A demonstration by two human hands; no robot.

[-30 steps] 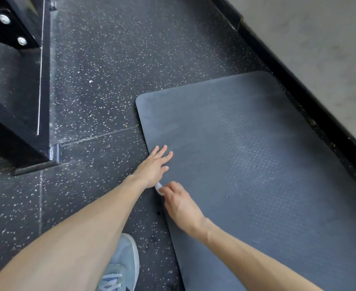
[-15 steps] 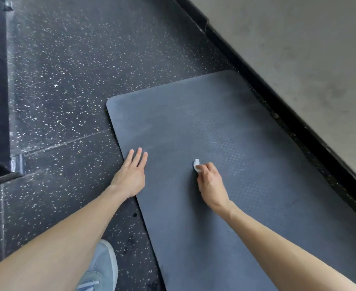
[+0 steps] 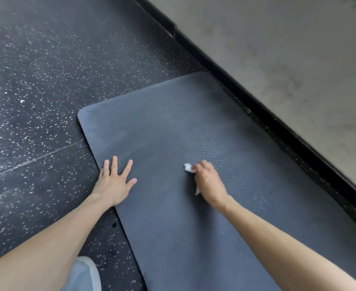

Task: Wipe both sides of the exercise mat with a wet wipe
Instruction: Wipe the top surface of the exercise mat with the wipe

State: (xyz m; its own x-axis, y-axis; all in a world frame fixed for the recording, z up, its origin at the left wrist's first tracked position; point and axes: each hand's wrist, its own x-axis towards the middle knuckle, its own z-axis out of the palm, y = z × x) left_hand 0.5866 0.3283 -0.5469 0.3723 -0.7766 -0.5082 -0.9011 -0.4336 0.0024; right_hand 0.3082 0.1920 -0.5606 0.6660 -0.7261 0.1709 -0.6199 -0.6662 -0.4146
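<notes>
A dark grey exercise mat (image 3: 194,127) lies flat on the speckled black floor, its textured face up. My right hand (image 3: 209,182) is closed around a small white wet wipe (image 3: 188,168) and presses it onto the middle of the mat; only a bunched tip of the wipe shows past my fingers. My left hand (image 3: 115,182) lies flat with fingers spread on the mat's left edge, palm down, holding nothing.
A black baseboard (image 3: 257,101) and grey wall (image 3: 288,49) run along the mat's right side. Speckled rubber floor (image 3: 36,80) spreads to the left. My light-coloured shoe (image 3: 84,274) sits near the mat's left edge at the bottom.
My right hand has carried the wipe from the mat's left edge towards its middle. My left hand has spread its fingers and stays on the left edge. The view has swung right.
</notes>
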